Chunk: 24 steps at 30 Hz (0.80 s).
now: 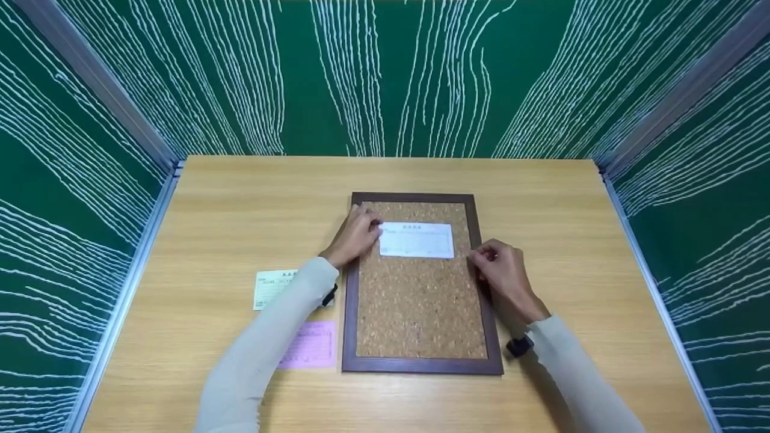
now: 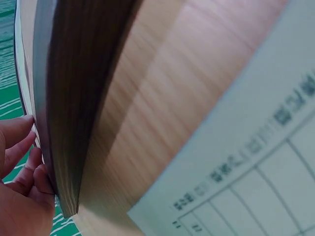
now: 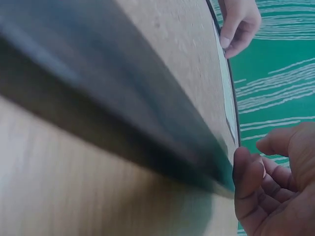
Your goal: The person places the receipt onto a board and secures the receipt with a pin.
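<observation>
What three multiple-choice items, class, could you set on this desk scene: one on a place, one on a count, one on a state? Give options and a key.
1. Where does the white slip lie?
A. on the upper part of the cork board
B. on the bare table, right of the board
C. under the pink slip

2. How many paper slips lie on the table left of the board?
A. none
B. two
C. four

3. What is the left hand doing?
A. resting flat on the pink slip
B. touching the white slip's left end with its fingers
C. hanging off the table edge

Key: 1 A, the slip sits near the board's top. 2 B, a pale yellow slip and a pink slip lie there. 3 B, its fingertips meet the slip's left edge, while the right hand is at the frame's right side.
</observation>
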Each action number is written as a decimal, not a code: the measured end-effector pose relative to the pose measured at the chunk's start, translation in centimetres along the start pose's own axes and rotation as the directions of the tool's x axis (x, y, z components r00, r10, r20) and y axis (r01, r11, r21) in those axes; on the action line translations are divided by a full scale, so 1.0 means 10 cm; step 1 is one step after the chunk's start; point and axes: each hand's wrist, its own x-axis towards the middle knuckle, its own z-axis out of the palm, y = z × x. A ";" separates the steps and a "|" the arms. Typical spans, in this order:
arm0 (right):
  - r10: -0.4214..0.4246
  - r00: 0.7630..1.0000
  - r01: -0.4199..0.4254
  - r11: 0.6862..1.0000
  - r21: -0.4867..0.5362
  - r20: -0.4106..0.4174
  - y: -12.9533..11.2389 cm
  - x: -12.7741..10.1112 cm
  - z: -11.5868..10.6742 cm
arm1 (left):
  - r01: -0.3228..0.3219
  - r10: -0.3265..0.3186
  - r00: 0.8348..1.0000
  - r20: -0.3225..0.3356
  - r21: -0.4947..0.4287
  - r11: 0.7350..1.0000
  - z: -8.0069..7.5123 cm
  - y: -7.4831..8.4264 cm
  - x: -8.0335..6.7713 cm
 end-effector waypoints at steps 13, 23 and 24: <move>-0.012 0.999 0.012 1.000 0.001 -0.045 0.22 -0.11 -0.35 | -0.075 0.054 0.993 0.102 0.214 0.974 -0.14 0.10 -0.09; -0.047 0.993 0.041 0.998 -0.056 -0.110 0.36 -0.17 -0.50 | -0.058 0.006 0.982 0.191 0.267 0.962 -0.14 0.06 -0.12; -0.050 0.992 0.042 0.997 -0.065 -0.116 0.37 -0.18 -0.51 | -0.058 0.005 0.980 0.198 0.260 0.964 -0.15 0.06 -0.13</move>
